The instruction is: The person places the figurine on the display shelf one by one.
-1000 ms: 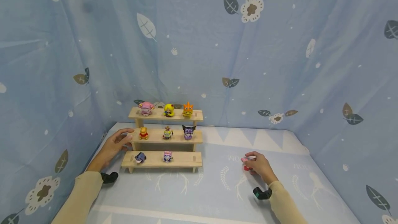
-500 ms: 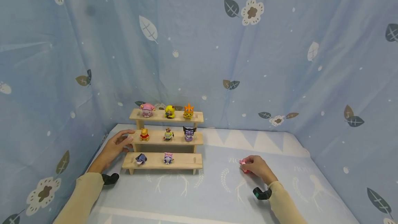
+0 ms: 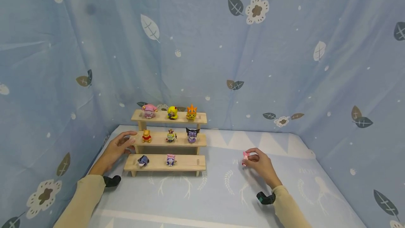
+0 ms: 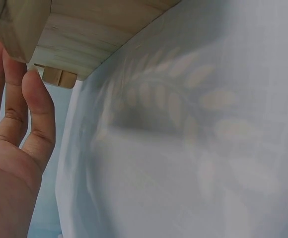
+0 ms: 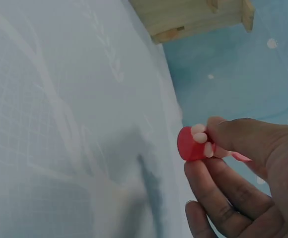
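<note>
The right hand (image 3: 261, 166) pinches a small pink-and-red figurine (image 3: 245, 157) above the mat (image 3: 221, 189). The left hand (image 3: 117, 149), fingers (image 4: 37, 106) relaxed and straight, holds nothing and touches the left end of the wooden tiered shelf (image 3: 167, 163).

Blue patterned mat (image 3: 221, 192) carries a three-tier wooden shelf (image 3: 196, 163) at its back-left corner. Eight figurines on it: three top (image 3: 172, 112), three middle (image 3: 171, 135), two bottom (image 3: 171, 159).
</note>
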The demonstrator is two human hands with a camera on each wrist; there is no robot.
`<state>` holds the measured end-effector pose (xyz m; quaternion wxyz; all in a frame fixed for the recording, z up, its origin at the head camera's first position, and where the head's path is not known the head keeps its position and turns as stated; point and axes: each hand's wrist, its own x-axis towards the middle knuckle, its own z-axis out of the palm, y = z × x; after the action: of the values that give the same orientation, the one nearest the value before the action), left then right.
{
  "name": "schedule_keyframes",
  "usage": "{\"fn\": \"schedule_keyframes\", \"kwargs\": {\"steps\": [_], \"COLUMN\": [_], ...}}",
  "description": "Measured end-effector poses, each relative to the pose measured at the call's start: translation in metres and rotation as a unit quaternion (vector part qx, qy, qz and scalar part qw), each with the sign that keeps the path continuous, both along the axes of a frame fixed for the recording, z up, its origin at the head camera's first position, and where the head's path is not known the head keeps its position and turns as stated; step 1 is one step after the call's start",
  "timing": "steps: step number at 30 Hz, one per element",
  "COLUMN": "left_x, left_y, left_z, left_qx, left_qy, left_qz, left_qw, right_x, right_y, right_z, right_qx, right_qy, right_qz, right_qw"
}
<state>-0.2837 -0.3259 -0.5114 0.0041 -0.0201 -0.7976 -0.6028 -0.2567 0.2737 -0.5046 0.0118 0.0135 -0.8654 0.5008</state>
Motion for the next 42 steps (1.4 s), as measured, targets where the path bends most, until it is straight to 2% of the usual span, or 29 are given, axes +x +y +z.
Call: {"fn": "schedule_keyframes", "kwargs": {"steps": [10, 18, 27, 33, 42], "left_x": [0.000, 0.002, 0.001, 0.001, 0.001], "left_y": [-0.001, 0.000, 0.000, -0.001, -0.002], "left_z": [0.001, 0.004, 0.004, 0.002, 0.001], "left_qx": [-0.001, 0.003, 0.001, 0.004, 0.006], "left_qy": [0.001, 0.002, 0.001, 0.009, 0.007], "left_qz": [-0.003, -0.003, 0.000, -0.005, -0.007], "left_qw": [1.0000, 1.0000, 1.0000, 0.9999, 0.9999], "right_x": [0.006, 0.010, 0.011, 0.009, 0.004], "right_y": [-0.014, -0.027, -0.043, -0.057, -0.085], "right_z": [0.002, 0.003, 0.004, 0.004, 0.007], "right_qx": [0.007, 0.005, -0.017, -0.015, -0.030], "right_qy": [0.049, 0.068, 0.097, 0.104, 0.123], "right_qz": [-0.001, 0.005, 0.026, 0.024, 0.062], "right_qw": [0.999, 0.998, 0.995, 0.994, 0.990]}}
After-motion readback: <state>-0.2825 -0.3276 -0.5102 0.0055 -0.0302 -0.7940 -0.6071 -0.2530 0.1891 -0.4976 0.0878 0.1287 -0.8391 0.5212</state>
